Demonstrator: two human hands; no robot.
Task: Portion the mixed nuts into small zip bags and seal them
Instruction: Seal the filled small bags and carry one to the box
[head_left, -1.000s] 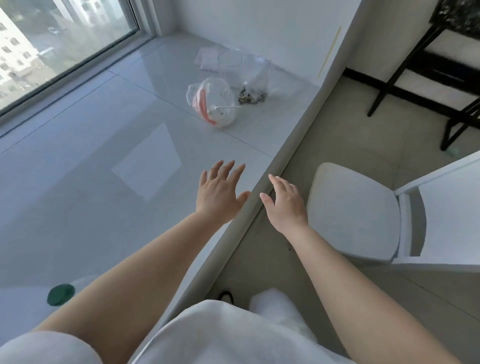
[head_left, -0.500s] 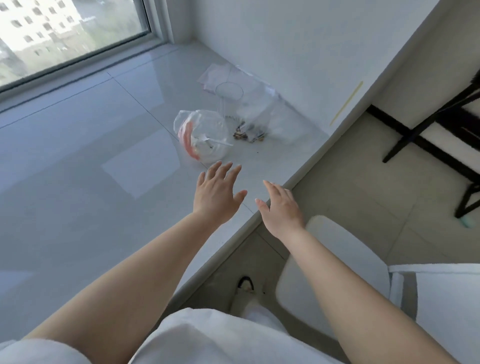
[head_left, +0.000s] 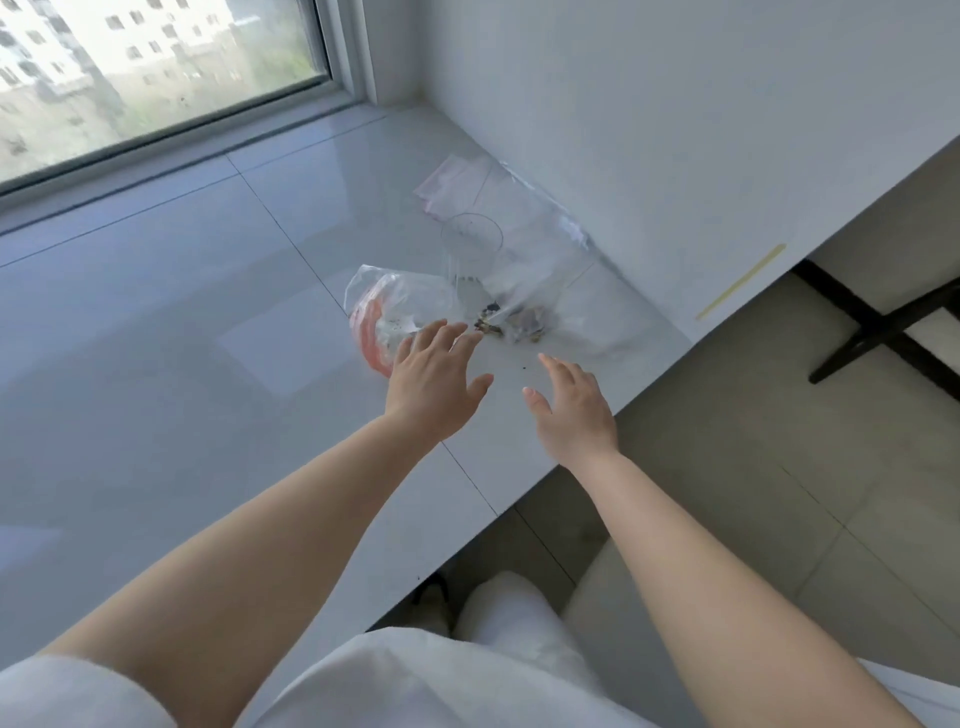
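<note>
Two bare arms reach forward over a glossy white ledge (head_left: 156, 338) below a window (head_left: 156, 67). The left hand (head_left: 434, 384) hovers with fingers spread and straight, holding nothing, its fingertips (head_left: 452, 328) overlapping a crumpled clear bag with orange inside (head_left: 387, 312). The right hand (head_left: 571, 405), fingers relaxed and apart, is empty near the ledge's right edge. A small heap of mixed nuts (head_left: 506, 322) lies under clear zip bags (head_left: 519, 244) beside the wall (head_left: 649, 104), towards the far right corner.
</note>
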